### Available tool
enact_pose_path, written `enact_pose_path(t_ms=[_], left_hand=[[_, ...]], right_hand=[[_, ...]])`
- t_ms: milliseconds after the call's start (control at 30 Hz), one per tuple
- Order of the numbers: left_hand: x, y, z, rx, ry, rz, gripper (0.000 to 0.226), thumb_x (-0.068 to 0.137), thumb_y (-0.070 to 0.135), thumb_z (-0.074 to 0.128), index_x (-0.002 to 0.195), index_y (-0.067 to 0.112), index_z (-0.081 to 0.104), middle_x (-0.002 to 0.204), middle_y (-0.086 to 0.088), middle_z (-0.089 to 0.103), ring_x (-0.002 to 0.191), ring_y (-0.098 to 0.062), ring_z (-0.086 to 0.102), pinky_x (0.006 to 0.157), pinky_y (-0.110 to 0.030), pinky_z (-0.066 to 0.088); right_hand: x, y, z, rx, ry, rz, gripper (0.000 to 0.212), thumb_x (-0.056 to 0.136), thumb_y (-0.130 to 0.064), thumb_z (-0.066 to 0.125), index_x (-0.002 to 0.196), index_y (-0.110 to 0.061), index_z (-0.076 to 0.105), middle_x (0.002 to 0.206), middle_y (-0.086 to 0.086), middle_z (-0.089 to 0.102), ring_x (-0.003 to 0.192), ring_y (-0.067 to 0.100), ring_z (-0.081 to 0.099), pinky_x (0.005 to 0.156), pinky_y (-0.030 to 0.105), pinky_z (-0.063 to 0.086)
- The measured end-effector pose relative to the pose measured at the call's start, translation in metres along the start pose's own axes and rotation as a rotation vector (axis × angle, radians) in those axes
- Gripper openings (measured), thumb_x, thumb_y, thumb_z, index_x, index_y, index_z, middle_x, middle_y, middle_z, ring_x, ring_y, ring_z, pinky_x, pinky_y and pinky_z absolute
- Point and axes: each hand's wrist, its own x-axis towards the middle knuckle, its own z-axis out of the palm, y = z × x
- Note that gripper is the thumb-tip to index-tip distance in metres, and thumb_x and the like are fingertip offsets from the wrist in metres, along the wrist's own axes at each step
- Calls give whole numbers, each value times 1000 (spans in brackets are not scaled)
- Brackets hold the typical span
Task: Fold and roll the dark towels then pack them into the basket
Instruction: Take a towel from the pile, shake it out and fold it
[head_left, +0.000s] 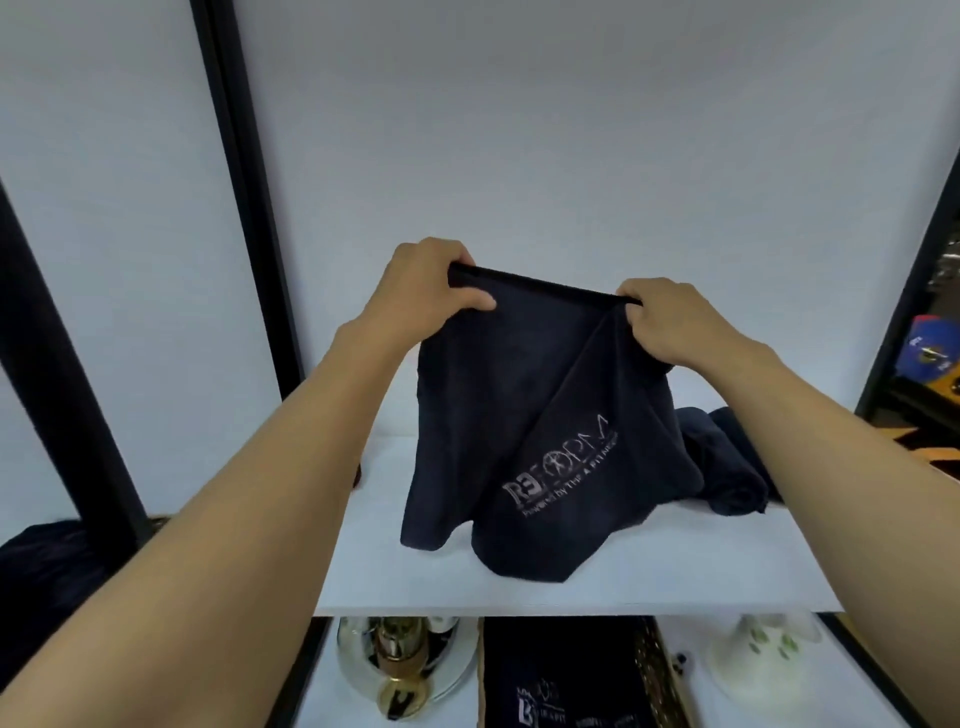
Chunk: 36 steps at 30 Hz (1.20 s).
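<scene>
I hold a dark towel (498, 415) with a pale printed logo up above the white shelf (649, 577). My left hand (431, 286) grips its top left corner and my right hand (670, 322) grips the top right. The cloth hangs down and its lower edge rests crumpled on the shelf. Behind it on the right lies a rolled dark towel (727, 467). On the lower shelf stands a woven basket (657, 675) with dark logo towels inside (561, 686). A dark pile (47, 571) sits at the far left, partly cut off.
A shiny gold and silver ornament (400, 670) and a white ceramic piece with green spots (763, 654) stand on the lower shelf beside the basket. Black frame posts (244, 156) rise on the left. Colourful objects (930, 353) sit on a shelf at right.
</scene>
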Motion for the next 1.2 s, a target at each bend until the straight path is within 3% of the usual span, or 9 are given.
enact_pose_path(t_ms=[200,300,400,533,667,833,1000,1100,1200], left_hand=[[-12,-12,-2,494,79,-128,22,91,27,66,106,11,69,106,-10,61,97,-28,55,81,-35,42],[-32,17,15,131,207,29,30,88,40,67,110,19,64,109,-3,54,98,-21,55,87,-31,43],[-52,50,36,-298,54,-77,48,81,49,72,119,26,53,95,4,60,83,-10,60,72,-23,48],[-64,38,59,-405,-59,-215,42,85,13,65,123,18,48,99,3,63,85,-15,63,65,-18,49],[-64,-1,58,-512,-174,-380,10,85,17,69,92,12,74,87,-5,75,80,-20,71,80,-35,59],[-37,1,36,-654,39,-298,8,92,14,65,89,10,69,78,-3,68,70,-13,64,70,-28,52],[0,42,18,-502,44,-17,11,80,15,75,90,17,73,86,1,74,81,-13,71,79,-34,58],[4,46,2,-458,84,-45,28,72,27,82,93,19,65,83,-5,74,73,-18,72,67,-31,58],[-2,18,-6,-463,-197,-221,29,72,18,83,97,16,69,88,-7,76,79,-22,73,73,-34,60]], right_hand=[[-10,-33,-10,155,91,-119,21,95,-23,50,98,-14,69,97,2,67,88,20,58,67,29,41],[-8,-59,-13,235,116,-140,23,89,-30,58,84,-10,69,83,2,67,74,14,57,58,24,41],[-3,-78,-14,306,125,-113,26,85,-29,63,78,-4,67,73,5,62,66,15,52,54,26,38],[3,-77,-12,478,91,-64,24,85,-31,67,83,-8,69,80,3,66,73,16,59,60,26,46],[8,-51,-16,328,129,-24,20,87,-35,66,86,-15,71,88,1,66,81,18,58,65,27,43],[6,-31,-9,-13,111,-102,16,91,-27,59,103,-33,69,111,-3,63,101,21,59,85,34,46],[-5,-71,-19,541,-263,-328,65,79,-22,78,136,-30,48,129,-15,55,115,0,54,94,20,45],[7,-76,-26,570,-149,-280,31,80,-17,76,109,-21,66,101,2,69,90,12,66,79,27,51],[16,-70,-19,580,-102,-244,6,87,-18,69,92,-17,72,86,5,70,77,13,63,70,28,48]])
